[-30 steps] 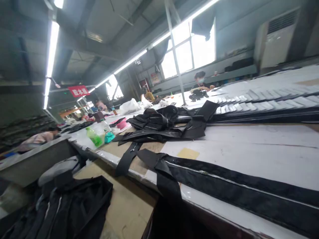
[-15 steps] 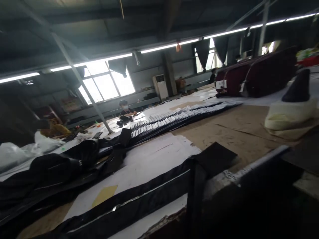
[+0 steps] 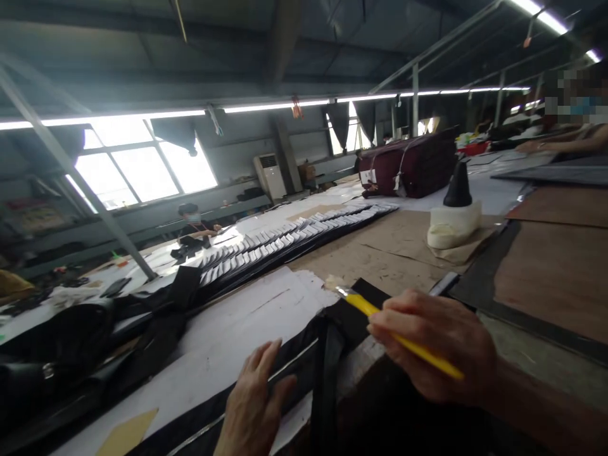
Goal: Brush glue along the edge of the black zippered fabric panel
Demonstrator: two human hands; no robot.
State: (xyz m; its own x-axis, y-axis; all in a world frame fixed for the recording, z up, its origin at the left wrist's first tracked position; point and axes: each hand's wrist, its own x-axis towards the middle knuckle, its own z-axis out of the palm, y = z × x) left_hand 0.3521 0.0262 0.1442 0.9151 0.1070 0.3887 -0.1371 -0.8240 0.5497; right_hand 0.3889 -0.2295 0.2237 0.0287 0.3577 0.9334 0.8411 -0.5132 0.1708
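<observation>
My right hand [image 3: 427, 345] is closed around a yellow-handled paintbrush [image 3: 363, 304], its pale bristles pointing to the left. Below the brush lies a black flat piece [image 3: 358, 310] at the table's near edge. My left hand [image 3: 256, 396], fingers apart, is over a long black strip with a zipper [image 3: 297, 361]; whether it presses on the cloth I cannot tell. A black strap [image 3: 325, 373] hangs down over the edge between my hands.
A pale tub with a black cone-shaped top [image 3: 453, 218] stands at the right. Beyond are overlapping white-edged pieces [image 3: 285, 237] and a tied maroon bundle [image 3: 411, 164]. Black material [image 3: 85, 354] lies left. One co-worker [image 3: 192, 221] sits across the table; another person's arm [image 3: 560, 142] shows far right.
Both my hands have come into view, the right one with the paintbrush. The camera has turned to the right, bringing a brown-topped board and a person at the right into view.
</observation>
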